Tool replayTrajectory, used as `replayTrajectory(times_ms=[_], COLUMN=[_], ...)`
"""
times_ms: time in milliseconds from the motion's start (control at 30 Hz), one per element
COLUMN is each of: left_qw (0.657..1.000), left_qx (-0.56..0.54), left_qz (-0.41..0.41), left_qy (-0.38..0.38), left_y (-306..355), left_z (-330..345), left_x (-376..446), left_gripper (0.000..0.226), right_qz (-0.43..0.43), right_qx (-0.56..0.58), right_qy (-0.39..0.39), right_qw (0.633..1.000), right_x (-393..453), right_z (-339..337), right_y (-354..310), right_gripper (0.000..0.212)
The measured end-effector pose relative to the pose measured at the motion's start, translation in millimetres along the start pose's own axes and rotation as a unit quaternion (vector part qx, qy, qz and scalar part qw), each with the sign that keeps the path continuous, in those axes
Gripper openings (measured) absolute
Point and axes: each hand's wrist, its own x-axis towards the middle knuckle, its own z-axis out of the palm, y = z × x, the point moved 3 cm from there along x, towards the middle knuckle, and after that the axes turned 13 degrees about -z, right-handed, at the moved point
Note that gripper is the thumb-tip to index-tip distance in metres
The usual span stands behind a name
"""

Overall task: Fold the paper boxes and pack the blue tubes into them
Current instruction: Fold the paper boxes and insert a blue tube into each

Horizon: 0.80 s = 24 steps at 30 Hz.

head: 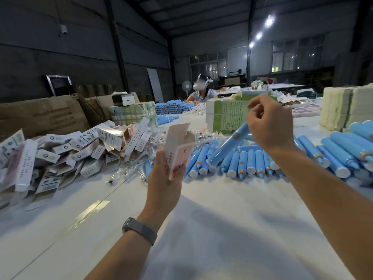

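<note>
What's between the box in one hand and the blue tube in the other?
Only air; behind that gap in the head view, blue tubes lie on the white table.

Two hands are up over the table: the left hand holds one open paper box, and the right hand holds one blue tube. Loose blue tubes lie in dozens, too many to count, in three heaps. Folded boxes form one large pile, also beyond counting. One other person sits at the far end. One wristband shows.
</note>
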Motion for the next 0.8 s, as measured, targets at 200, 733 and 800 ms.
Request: replayTrajectory(times_ms=[200,733,800], left_qw=[1.000,0.995,0.996], left_qx=[0.013,0.042,0.039], left_qz=[0.008,0.059,0.053], left_qy=[0.005,-0.073,-0.065], left_y=[-0.3,14.7,13.5], left_z=[-1.1,8.4,8.0], left_x=[0.9,-15.3,-15.1], left_gripper=[0.042,0.023,0.022], right_qz=[0.080,-0.102,-0.125], right_qx=[0.189,0.209,0.250], right_qy=[0.097,0.071,0.034], right_qw=[0.974,0.970,0.960], right_x=[23.3,4.5,-2.0], right_z=[-19.5,-8.4,-2.0], right_y=[-19.2,-80.6,-94.6], right_gripper=[0.011,0.015,0.020])
